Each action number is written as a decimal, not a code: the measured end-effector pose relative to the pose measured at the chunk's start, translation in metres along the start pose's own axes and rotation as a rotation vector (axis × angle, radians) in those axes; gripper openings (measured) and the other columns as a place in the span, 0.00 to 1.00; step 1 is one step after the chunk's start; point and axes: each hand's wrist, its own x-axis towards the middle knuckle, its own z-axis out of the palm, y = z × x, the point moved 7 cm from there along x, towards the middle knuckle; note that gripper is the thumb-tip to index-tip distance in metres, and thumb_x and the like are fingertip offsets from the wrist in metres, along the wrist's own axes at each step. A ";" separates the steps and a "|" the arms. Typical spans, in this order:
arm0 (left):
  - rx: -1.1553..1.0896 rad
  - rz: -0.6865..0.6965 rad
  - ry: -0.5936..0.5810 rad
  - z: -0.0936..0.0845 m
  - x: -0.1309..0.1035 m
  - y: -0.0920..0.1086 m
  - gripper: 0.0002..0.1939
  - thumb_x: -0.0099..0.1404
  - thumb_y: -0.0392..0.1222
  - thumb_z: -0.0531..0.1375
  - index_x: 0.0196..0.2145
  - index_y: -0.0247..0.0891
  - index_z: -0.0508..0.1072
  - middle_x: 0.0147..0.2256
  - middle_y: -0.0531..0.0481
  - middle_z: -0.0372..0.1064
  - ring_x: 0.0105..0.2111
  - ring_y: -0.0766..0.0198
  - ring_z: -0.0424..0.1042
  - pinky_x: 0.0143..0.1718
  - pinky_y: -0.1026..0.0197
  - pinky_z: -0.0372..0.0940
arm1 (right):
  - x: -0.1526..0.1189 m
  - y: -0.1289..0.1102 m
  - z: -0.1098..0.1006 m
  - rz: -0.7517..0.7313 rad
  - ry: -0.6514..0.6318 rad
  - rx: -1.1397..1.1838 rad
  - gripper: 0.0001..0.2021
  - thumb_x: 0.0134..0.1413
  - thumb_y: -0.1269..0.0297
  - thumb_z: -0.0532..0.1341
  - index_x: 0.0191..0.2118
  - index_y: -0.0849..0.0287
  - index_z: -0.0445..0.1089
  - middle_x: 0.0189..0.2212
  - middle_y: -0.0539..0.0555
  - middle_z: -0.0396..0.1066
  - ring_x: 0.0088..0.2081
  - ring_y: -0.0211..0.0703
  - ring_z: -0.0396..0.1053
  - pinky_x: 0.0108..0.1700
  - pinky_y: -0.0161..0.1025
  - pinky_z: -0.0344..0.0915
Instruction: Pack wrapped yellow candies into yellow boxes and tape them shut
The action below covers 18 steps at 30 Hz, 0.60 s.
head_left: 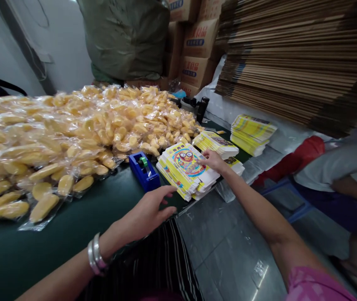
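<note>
A stack of flat printed cartons (178,165), yellow and white with a cartoon face in glasses, lies at the table's right edge. My right hand (212,162) reaches over it, fingers bent and pinched at the right side of the top carton. Just in front of the stack hovers my left hand (153,209), thumb and fingers apart, holding nothing. Between that hand and the heap on the table stands a blue tape dispenser (145,171) with a green roll. Behind the stack lies a second pile of printed cartons (217,142), partly hidden by my right hand.
Clear bags of yellow oval pieces (80,129) are heaped over the dark green table (80,221). More yellow cartons (252,131) sit at the back right. Brown boxes (197,71) and stacked flat cardboard (291,54) rise behind. A person (344,171) is at the right.
</note>
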 end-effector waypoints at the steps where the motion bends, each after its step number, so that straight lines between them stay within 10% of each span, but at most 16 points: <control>1: -0.050 -0.018 -0.014 0.008 0.004 0.004 0.25 0.64 0.42 0.58 0.59 0.37 0.66 0.52 0.39 0.73 0.46 0.54 0.76 0.48 0.48 0.73 | 0.000 0.000 0.001 -0.002 -0.015 0.008 0.13 0.52 0.58 0.68 0.33 0.60 0.66 0.29 0.47 0.67 0.29 0.37 0.65 0.34 0.37 0.63; 10: -0.119 0.010 0.076 0.031 0.045 0.009 0.26 0.63 0.44 0.58 0.58 0.36 0.66 0.57 0.37 0.68 0.52 0.50 0.72 0.52 0.43 0.69 | -0.002 -0.003 -0.018 -0.011 0.021 0.136 0.13 0.48 0.61 0.69 0.28 0.59 0.63 0.25 0.45 0.63 0.28 0.36 0.62 0.33 0.36 0.62; 18: -0.577 -0.131 0.285 0.013 0.054 -0.001 0.25 0.58 0.47 0.61 0.52 0.36 0.65 0.44 0.42 0.71 0.42 0.57 0.73 0.42 0.51 0.71 | -0.028 -0.033 -0.035 -0.076 -0.116 0.352 0.12 0.49 0.55 0.63 0.36 0.57 0.67 0.32 0.52 0.74 0.32 0.44 0.70 0.34 0.41 0.69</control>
